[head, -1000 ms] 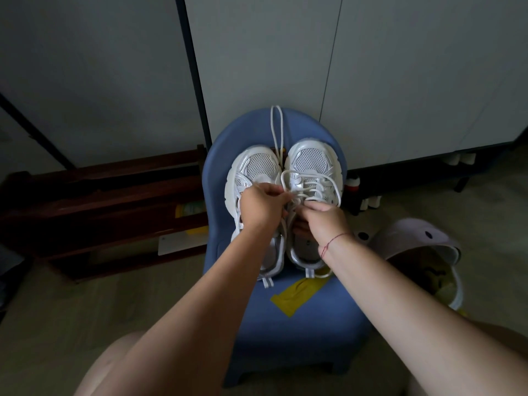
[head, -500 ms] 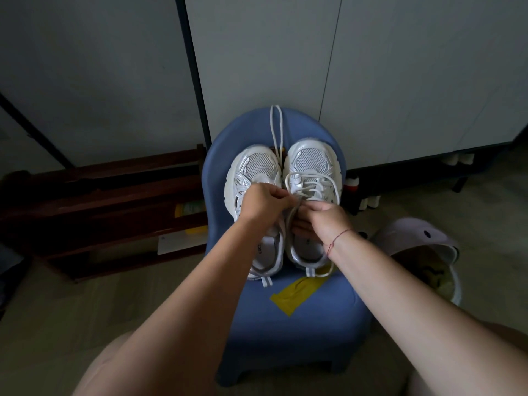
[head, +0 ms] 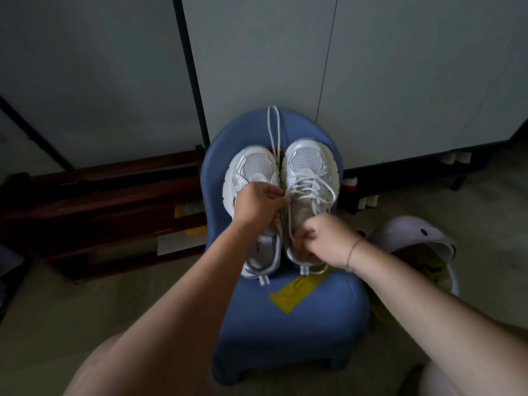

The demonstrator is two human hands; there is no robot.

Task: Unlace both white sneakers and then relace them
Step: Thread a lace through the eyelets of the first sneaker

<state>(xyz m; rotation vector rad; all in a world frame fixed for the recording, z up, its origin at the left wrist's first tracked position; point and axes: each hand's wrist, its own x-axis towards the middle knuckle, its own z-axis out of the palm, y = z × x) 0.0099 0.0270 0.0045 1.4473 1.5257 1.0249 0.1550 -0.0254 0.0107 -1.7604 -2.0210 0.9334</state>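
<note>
Two white sneakers stand side by side, toes away from me, on a small blue chair (head: 288,324). The left sneaker (head: 253,170) shows no lace in its upper. A loose white lace (head: 273,130) lies between the toes and runs up the chair back. The right sneaker (head: 310,167) has lace (head: 310,192) crossing its front eyelets. My left hand (head: 258,205) pinches a strand of that lace between the shoes. My right hand (head: 325,241) is over the right sneaker's opening, fingers curled on the strand's lower end.
A yellow tape patch (head: 297,290) marks the chair seat. A dark wooden rack (head: 100,212) stands on the floor at left. At right lies a tipped pale lilac bin (head: 414,241). White cabinet panels (head: 371,81) rise behind the chair.
My right hand has drawn back toward me along the right sneaker, pulling the lace strand longer. My left hand moved slightly away and up, still pinching lace.
</note>
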